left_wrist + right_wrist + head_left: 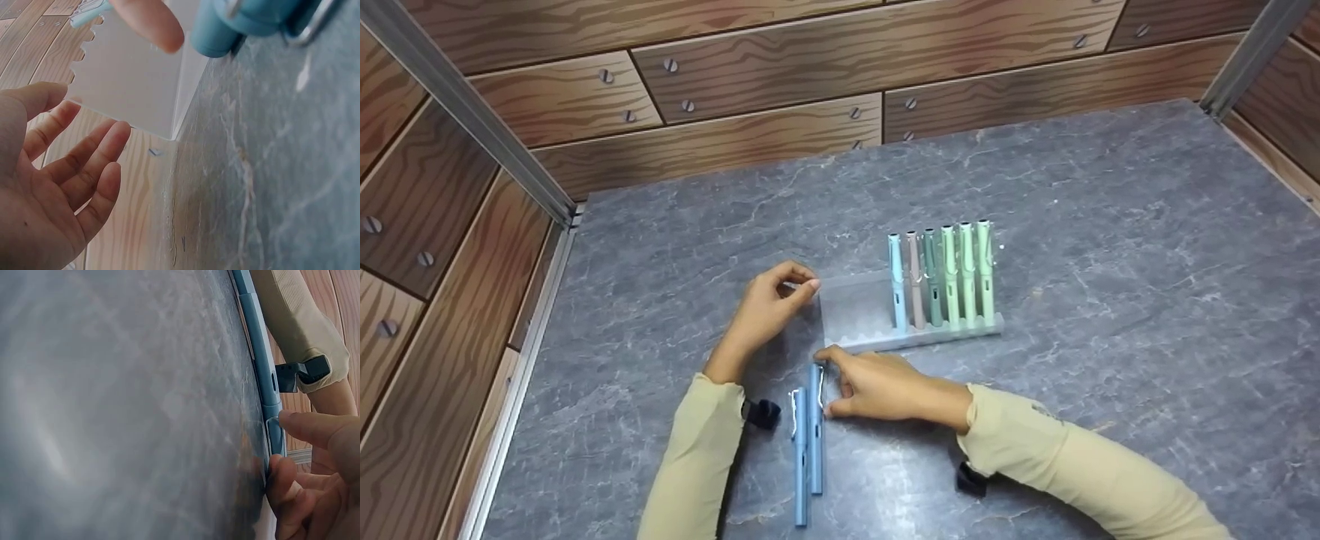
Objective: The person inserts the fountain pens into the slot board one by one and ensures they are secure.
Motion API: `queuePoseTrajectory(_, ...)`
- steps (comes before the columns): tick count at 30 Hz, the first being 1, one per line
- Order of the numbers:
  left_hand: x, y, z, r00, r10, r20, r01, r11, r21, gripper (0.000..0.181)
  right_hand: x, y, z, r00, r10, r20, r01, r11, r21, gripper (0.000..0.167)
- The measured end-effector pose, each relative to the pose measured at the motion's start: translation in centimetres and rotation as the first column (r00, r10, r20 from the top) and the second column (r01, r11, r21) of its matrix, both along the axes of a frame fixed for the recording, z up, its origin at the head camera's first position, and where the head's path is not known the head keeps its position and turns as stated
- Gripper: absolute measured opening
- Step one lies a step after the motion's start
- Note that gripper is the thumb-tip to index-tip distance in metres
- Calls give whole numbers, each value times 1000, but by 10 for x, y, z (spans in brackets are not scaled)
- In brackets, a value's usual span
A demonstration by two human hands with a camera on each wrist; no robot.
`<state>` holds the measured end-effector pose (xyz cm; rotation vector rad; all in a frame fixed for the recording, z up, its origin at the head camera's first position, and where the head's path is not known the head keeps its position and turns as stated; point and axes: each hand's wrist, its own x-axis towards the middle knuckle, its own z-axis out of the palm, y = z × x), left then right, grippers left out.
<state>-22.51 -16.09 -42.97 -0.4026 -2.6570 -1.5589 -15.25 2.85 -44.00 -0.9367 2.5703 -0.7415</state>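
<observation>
My left hand (769, 304) pinches the upper left corner of a clear pen stand (855, 304) between thumb and index finger. In the left wrist view its notched edge meets my thumb (53, 93); the other fingers are spread. A blue pen (816, 450) lies on the table, with another blue pen (800, 480) alongside it, nearer me. My right hand (885, 384) is at the farther pen's capped end, index fingertip by the tip and thumb beside the clip. Thumb and index finger stand apart. In the right wrist view the cap (275, 436) shows between them.
Several capped pens stand in the right part of the stand: a light blue pen (897, 285), a taupe pen (915, 281), a dark green pen (932, 279) and light green pens (967, 274). Wood-patterned walls (780, 67) and metal posts (472, 112) border the grey marbled table (1110, 262).
</observation>
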Motion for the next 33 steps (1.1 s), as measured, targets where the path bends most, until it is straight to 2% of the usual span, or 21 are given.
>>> queuePoseTrajectory(11, 2, 0, 3, 1000, -2, 6, 2, 1000, -2, 15, 0, -7, -1, 1000, -14, -15, 15, 998, 64, 73)
queuePoseTrajectory(21, 2, 0, 1, 1000, 5, 17, -5, 1000, 17, 14, 1, -9, -1, 999, -8, -44, 12, 995, 95, 69)
queuePoseTrajectory(27, 2, -1, 1, 1000, 0, 11, -1, 999, 37, 13, 2, -7, -3, 998, 3, -57, 2, 996, 86, 67)
queuePoseTrajectory(33, 1, 0, 0, 1000, -4, 12, 4, 999, 39, 15, 3, -1, -3, 999, 17, -45, -15, 999, 30, 69)
